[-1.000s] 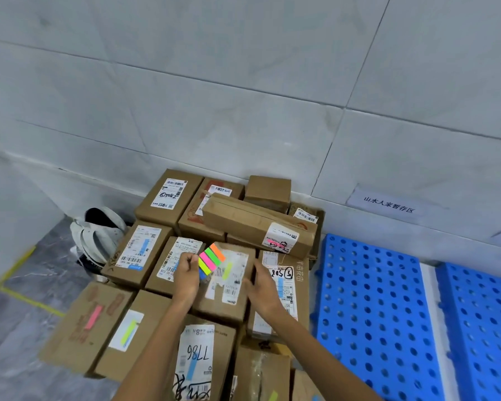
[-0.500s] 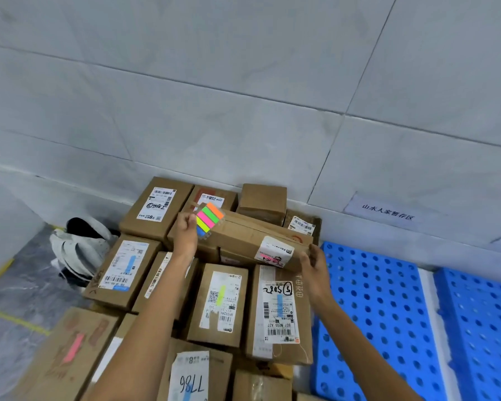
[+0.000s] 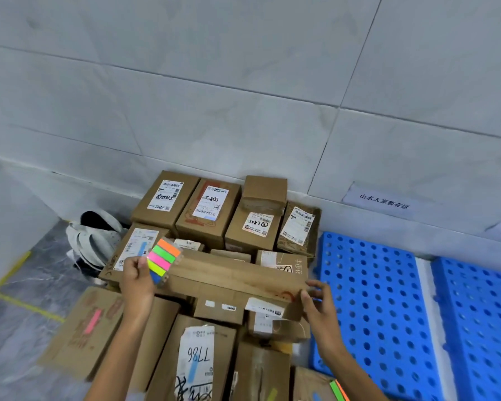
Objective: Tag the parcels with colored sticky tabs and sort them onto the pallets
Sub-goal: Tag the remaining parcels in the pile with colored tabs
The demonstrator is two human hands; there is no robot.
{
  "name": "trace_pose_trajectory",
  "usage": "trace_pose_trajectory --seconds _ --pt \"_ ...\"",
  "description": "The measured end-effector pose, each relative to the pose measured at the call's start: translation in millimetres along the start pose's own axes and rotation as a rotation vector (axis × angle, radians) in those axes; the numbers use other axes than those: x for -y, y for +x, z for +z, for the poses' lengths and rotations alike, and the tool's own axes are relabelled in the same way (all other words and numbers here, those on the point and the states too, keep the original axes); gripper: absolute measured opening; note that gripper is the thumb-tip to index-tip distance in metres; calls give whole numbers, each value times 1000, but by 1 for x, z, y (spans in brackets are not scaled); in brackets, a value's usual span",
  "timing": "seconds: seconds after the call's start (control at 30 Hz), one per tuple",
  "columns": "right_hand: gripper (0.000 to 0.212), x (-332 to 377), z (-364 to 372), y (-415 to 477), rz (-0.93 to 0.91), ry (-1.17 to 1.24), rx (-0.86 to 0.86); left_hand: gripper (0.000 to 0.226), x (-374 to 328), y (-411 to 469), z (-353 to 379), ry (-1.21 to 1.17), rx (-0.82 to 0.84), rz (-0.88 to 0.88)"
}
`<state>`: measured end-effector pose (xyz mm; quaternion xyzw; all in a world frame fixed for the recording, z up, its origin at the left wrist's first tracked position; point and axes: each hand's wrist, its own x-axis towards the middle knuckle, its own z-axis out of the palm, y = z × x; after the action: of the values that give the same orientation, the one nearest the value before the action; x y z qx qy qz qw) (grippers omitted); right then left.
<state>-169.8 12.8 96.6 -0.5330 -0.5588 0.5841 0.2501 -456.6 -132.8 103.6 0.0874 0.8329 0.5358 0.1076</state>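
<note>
A long narrow cardboard parcel (image 3: 237,280) is lifted above a pile of several labelled parcels (image 3: 206,209). My left hand (image 3: 136,280) is at its left end and pinches a pad of colored sticky tabs (image 3: 162,260) with orange, green, pink, yellow and blue strips. My right hand (image 3: 315,302) grips the parcel's right end, near its white label (image 3: 262,306). Two blue perforated pallets (image 3: 370,299) (image 3: 480,319) lie on the floor to the right.
A white tiled wall stands close behind the pile, with a paper sign (image 3: 383,201) on it. A white bag (image 3: 94,241) sits in the left corner. Yellow tape (image 3: 26,306) marks the grey floor at left. Parcels with pink, blue and yellow tabs lie in front.
Both hands went from the front parcels to the long parcel at the back, took its two ends, and brought it forward and off the stack. The tab pad stayed in my left hand.
</note>
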Motion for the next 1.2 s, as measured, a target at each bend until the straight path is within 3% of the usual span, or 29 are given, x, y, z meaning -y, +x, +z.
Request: trace_pose_trajectory --seconds 0.13,0.27,0.4,0.53,0.73,0.9,1.03,1.2 --pt "16 -9 0 -14 -43 -98 62 19 3 -8 -6 85 76 -24" --pt "13 -11 -10 -21 -133 -203 114 20 -12 -28 -1 86 71 110" --pt "14 -3 -33 -17 -164 -220 61 16 -38 -58 23 35 93 223" --pt "15 18 -52 30 -147 -253 -18 17 -79 -76 68 -10 243 249" --pt "35 21 -46 132 116 -410 -90 20 -92 -65 134 -12 503 177" --pt "53 -2 -23 188 233 -452 -18 14 -84 -46 160 -12 514 129" --pt "42 -22 -3 206 256 -362 -11 15 -72 -40 172 -58 559 72" --pt "33 -44 -3 225 373 -125 -130 26 -60 -34 174 -63 650 -14"
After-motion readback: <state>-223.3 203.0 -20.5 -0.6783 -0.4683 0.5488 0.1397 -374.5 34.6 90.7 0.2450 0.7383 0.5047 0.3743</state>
